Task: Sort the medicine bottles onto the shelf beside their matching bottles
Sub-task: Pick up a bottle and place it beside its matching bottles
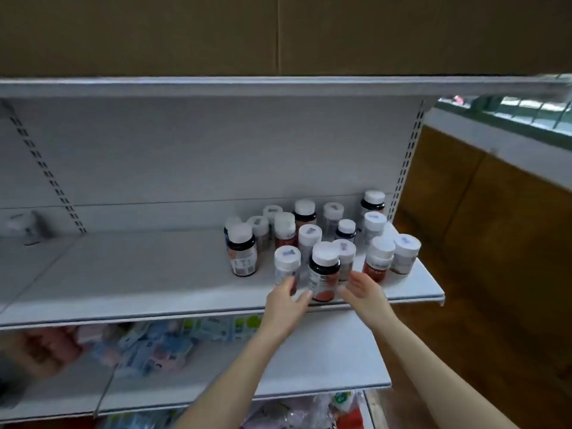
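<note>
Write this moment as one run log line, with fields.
stage: placing | left hand: open beside dark bottle | right hand: open, other side | bottle: upright, shelf front

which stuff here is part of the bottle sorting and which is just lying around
Part of the job:
- cluster of white-capped medicine bottles
- dark bottle at the front, between the left hand and right hand
- white shelf they stand on

Just lying about:
- blurred packets on the shelf below
- cardboard above the top shelf
- pale object at far left, too blurred to identify
</note>
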The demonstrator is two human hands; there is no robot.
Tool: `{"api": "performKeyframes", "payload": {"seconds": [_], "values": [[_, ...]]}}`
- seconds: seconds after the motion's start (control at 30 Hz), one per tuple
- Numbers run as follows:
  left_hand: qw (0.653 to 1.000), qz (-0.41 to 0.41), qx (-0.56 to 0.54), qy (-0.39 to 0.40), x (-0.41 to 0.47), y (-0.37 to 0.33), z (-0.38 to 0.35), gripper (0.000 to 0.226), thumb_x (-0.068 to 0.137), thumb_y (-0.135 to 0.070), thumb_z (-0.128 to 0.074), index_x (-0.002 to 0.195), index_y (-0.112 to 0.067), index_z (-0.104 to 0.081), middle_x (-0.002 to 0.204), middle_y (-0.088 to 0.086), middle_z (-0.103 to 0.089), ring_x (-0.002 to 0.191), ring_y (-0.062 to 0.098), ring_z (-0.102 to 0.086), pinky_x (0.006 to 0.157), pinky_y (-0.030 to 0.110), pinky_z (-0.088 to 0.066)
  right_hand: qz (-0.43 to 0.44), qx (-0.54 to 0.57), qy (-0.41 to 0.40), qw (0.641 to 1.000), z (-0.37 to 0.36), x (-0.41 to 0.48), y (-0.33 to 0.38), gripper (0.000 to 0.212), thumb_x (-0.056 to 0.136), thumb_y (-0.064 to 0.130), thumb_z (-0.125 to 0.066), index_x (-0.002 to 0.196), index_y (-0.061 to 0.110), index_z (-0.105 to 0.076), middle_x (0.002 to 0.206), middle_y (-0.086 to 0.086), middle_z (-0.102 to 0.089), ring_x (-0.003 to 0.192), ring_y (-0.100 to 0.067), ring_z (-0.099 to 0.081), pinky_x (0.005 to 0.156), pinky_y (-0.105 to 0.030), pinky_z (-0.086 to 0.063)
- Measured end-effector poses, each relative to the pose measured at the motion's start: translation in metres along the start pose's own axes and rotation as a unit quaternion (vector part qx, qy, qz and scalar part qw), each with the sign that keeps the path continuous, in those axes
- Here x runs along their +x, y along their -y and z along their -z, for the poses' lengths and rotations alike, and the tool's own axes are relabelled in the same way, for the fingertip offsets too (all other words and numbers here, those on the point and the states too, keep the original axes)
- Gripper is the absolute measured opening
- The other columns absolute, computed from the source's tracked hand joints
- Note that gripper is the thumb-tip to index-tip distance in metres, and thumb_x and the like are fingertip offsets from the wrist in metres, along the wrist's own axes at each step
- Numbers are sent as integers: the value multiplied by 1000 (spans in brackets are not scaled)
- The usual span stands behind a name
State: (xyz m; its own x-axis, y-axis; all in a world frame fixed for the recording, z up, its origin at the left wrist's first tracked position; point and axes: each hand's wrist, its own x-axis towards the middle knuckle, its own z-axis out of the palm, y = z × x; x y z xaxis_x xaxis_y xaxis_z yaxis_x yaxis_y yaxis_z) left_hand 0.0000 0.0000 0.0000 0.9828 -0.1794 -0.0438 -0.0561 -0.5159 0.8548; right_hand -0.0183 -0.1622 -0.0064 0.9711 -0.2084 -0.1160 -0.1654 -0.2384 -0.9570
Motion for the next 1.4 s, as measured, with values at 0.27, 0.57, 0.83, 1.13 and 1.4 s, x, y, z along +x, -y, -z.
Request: {"api": "performKeyframes", "payload": {"seconds": [0.27,0.57,0.83,1.13,1.4], "values": [[995,-16,-80,-50,28,4,-41,35,83,-19,-62,117,-24,-53,105,-7,-65,84,-9,-57,70,4,-41,52,-35,57,996,-5,38,-27,35,85,6,-61,118,13,-51,110,1,-62,111,-20,-58,93,-38,-49],[977,-18,-171,-128,1,-3,13,33,67,-49,-64,99,-52,-55,101,-21,-67,97,-1,-61,84,18,-50,130,16,87,988,-15,26,29,39,71,9,-75,97,34,-60,102,10,-68,96,-5,-64,87,-20,-51],[950,11,-193,-247,-53,37,125,52,62,-48,-68,111,-33,-58,112,-7,-66,104,7,-62,89,30,-52,159,82,229,957,-137,6,85,40,70,-3,-72,93,27,-59,89,10,-71,84,-1,-67,70,-12,-52],[911,14,-174,-374,-145,119,298,37,80,-9,-66,103,-35,-55,105,-16,-63,94,-12,-59,78,8,-49,174,102,381,902,-348,-50,145,39,70,-4,-72,96,23,-60,91,11,-72,88,-2,-68,74,-16,-54],[864,40,-151,-478,-223,197,418,38,79,-11,-67,108,-32,-56,108,-14,-64,95,-10,-60,75,7,-48,202,92,484,847,-513,-112,185,42,72,-7,-70,97,26,-60,89,21,-72,88,1,-67,73,-14,-52]]}}
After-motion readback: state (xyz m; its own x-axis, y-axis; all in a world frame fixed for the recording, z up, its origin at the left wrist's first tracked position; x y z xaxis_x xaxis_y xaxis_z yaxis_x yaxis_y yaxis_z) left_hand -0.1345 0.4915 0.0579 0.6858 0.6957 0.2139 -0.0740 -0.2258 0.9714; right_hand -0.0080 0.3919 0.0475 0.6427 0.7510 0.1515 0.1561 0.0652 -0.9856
